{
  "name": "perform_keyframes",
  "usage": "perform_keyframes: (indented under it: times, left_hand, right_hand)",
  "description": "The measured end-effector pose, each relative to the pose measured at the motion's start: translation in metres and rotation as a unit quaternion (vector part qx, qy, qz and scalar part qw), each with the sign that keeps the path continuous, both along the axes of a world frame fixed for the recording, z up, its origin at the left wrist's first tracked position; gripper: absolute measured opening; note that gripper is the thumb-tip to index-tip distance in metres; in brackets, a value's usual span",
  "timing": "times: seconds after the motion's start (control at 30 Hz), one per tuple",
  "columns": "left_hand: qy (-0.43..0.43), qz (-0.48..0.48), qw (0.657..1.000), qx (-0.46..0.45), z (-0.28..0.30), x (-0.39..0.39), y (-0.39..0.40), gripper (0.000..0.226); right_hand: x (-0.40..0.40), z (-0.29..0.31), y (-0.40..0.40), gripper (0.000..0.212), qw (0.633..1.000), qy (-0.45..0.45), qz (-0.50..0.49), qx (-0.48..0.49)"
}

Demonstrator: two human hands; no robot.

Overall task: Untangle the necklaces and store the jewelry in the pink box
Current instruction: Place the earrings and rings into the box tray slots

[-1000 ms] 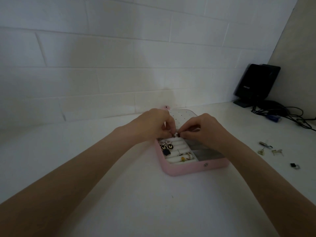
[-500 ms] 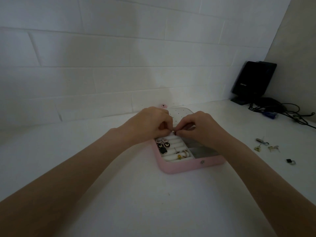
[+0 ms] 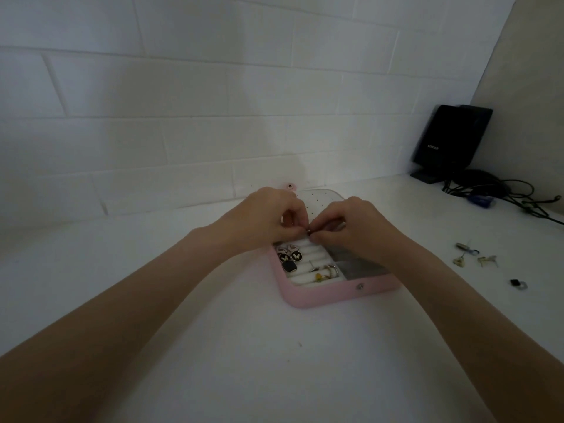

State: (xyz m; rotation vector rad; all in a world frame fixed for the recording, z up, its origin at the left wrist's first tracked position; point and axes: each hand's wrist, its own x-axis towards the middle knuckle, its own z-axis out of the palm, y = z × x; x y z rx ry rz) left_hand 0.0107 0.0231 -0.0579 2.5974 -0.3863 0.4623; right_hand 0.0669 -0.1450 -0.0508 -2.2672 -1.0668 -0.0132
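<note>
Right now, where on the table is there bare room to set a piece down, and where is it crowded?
Bare table lies between the forearms, in front of the pink box, and to its left toward the wall. Crowded: over the box, where both hands meet, left hand and right hand; loose jewelry to the right; cables far right.

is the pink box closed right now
No, the pink box lies open, its dotted lid folded back toward the wall and earrings showing in its slots.

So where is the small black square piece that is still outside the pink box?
In the head view it lies on the white table at far right: black square piece, right of the pink box, nearer than the loose metal earrings.
</note>
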Motion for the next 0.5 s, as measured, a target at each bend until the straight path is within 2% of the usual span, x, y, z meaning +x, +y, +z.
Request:
perform_keyframes:
  times: [0.23,0.37,0.5]
  left_hand:
    - [0.012,-0.01,0.998,0.053,0.0005,0.0018,0.0015,0.008]
    - [-0.006,0.01,0.996,0.094,0.002,0.0018,-0.0017,0.007]
    - [-0.054,0.042,0.994,0.083,0.0027,0.0,-0.0056,0.003]
  right_hand:
    - [-0.0041,-0.0013,0.0083,0.012,0.994,-0.083,-0.011,-0.065]
    - [-0.0051,-0.002,0.0078,0.008,0.997,-0.058,-0.018,-0.048]
    - [-0.001,-0.0013,0.0037,0.006,1.0,-0.012,-0.026,0.002]
